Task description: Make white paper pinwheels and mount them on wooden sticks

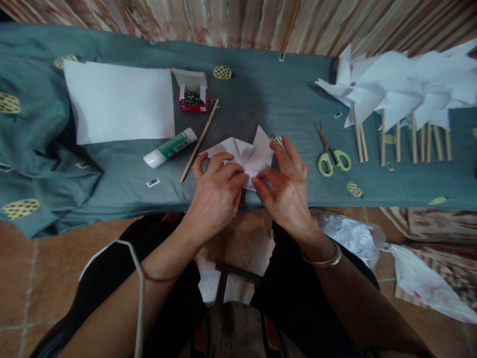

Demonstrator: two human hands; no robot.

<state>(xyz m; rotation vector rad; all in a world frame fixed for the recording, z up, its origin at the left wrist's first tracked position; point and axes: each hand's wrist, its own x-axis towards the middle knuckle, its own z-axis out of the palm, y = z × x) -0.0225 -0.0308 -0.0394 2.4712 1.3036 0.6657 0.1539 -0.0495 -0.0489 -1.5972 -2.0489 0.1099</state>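
A cut and folded piece of white pinwheel paper lies at the front edge of the cloth-covered table, its pointed flaps standing up. My left hand is closed on its near left part, thumb and fingertips pressed together at the paper's middle. From the other side my right hand pinches the near right edge between thumb and forefinger, its other fingers curled beside a raised flap. The fingers hide part of the paper. Left of it lies a thin wooden stick, slanted, with a green and white glue stick beside it.
Behind the glue stick are white paper sheets and an open red box of pins. Green-handled scissors lie to the right. Several finished paper pinwheels on sticks are piled at far right. Plastic bags rest on the floor.
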